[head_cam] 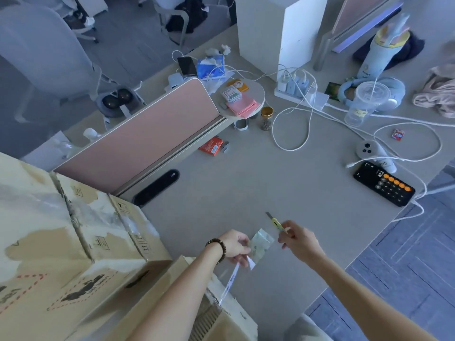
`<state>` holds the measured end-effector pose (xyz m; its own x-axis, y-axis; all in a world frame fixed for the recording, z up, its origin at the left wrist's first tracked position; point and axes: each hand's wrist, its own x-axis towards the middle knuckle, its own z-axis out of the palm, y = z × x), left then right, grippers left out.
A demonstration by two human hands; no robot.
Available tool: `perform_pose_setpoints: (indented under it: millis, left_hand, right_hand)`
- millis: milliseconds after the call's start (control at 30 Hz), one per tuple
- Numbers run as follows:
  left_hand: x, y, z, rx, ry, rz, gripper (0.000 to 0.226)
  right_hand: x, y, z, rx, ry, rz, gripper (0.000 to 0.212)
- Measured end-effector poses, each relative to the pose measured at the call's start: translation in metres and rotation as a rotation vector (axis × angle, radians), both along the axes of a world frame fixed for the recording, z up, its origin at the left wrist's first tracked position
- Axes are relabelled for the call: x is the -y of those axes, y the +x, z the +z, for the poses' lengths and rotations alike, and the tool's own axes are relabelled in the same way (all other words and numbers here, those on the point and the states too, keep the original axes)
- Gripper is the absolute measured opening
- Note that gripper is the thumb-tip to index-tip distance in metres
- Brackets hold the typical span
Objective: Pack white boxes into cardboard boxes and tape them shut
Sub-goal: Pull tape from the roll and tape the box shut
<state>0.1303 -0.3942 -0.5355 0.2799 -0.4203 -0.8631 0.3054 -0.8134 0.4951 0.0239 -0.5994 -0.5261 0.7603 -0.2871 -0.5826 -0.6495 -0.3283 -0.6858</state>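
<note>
Three cardboard boxes [81, 232] stand side by side at about eight o'clock, their tops scuffed and patched with old clear tape. A fourth cardboard box [216, 313] sits at six o'clock, under the person's forearms, with a strand of clear tape [230, 283] running up from its top edge to the left hand. No white boxes can be told apart in this view.

The left hand [234, 246], with one beaded bracelet [218, 247] on the wrist, has its grip pinched on a roll of clear tape [261, 243], fingers curled round its near side. Just to the right, the right hand [299, 238] has its grip clamped on one yellow utility knife [277, 222], whose blade end points toward eleven o'clock above the worktop [246, 183]; knife and roll lie near each other but apart.

Farther along the worktop, a pink divider panel [157, 134] lies toward ten o'clock, one red packet [210, 146] and one gold-lidded jar [266, 118] toward twelve. At two o'clock sit one power strip [299, 91] with several white chargers and cables, one clear plastic cup [364, 103], and one phone [384, 184] showing a calculator.
</note>
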Motion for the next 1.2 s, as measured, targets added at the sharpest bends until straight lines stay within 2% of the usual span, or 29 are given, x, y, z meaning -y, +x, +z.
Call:
perform_pose_setpoints:
  millis: [133, 233, 367, 467, 567, 1033, 1200]
  left_hand:
    - [-0.003, 0.001, 0.002, -0.051, -0.067, 0.051, 0.009]
    - [-0.002, 0.003, 0.008, -0.117, -0.115, 0.106, 0.017]
    - [-0.003, 0.005, 0.008, -0.14, -0.151, 0.024, 0.038]
    - [-0.008, 0.005, 0.005, -0.133, -0.171, -0.011, 0.033]
    - [-0.009, 0.006, 0.002, -0.104, -0.175, -0.031, 0.035]
    - [-0.017, 0.004, -0.012, -0.007, -0.119, -0.009, 0.034]
    - [-0.017, 0.005, -0.015, -0.03, -0.131, 0.011, 0.037]
  right_hand:
    - [-0.026, -0.031, 0.04, 0.085, 0.002, 0.052, 0.015]
    - [-0.047, -0.052, 0.055, 0.076, -0.024, 0.155, 0.017]
    - [-0.079, -0.073, 0.054, 0.072, -0.163, 0.302, 0.023]
    - [-0.097, -0.079, 0.053, 0.116, -0.256, 0.372, 0.028]
    - [-0.109, -0.079, 0.053, 0.132, -0.317, 0.395, 0.024]
    - [-0.115, -0.067, 0.053, 0.15, -0.416, 0.443, 0.026]
    - [-0.115, -0.062, 0.054, 0.164, -0.408, 0.459, 0.026]
